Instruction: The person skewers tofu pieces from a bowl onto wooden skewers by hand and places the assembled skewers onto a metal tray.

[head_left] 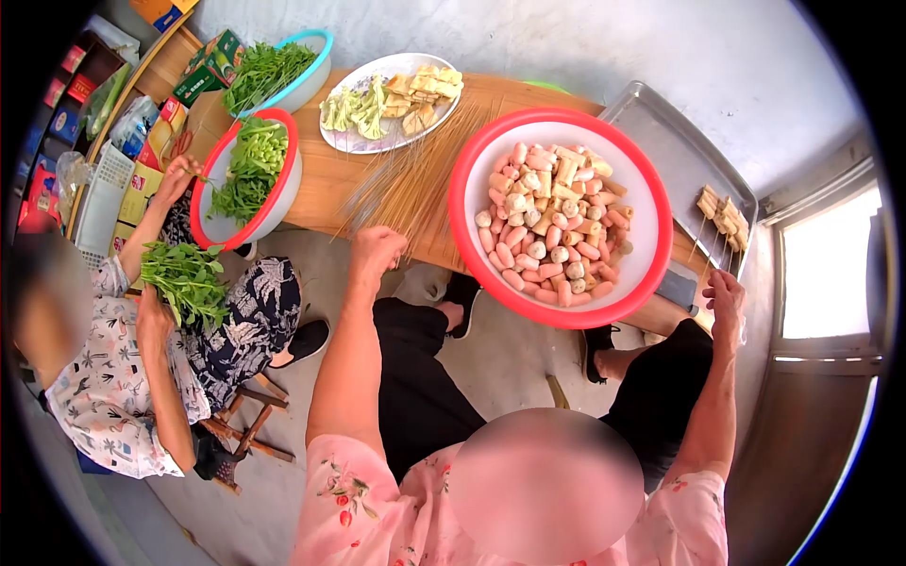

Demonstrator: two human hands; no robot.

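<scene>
My left hand (377, 251) is closed at the front edge of the table, beside the lower ends of a spread of thin bamboo skewers (429, 174). Whether a skewer is between its fingers is too small to tell. On the other side, my right hand (725, 300) has its fingers bent together by the near corner of a metal tray (651, 127). Loaded skewers (725, 219) lie in that tray, their bare sticks pointing towards this hand. Between my hands stands a red-rimmed basin (465, 222) full of pink sausage pieces, pale balls and tan chunks (557, 226).
An oval plate (354, 143) holds cauliflower and yellowish slices. Two basins of greens, one red-rimmed (200, 212) and one blue (321, 71), stand left. A seated co-worker (123, 377) there holds leafy greens (184, 283). A wooden stool (250, 429) and shelves (113, 179) are nearby.
</scene>
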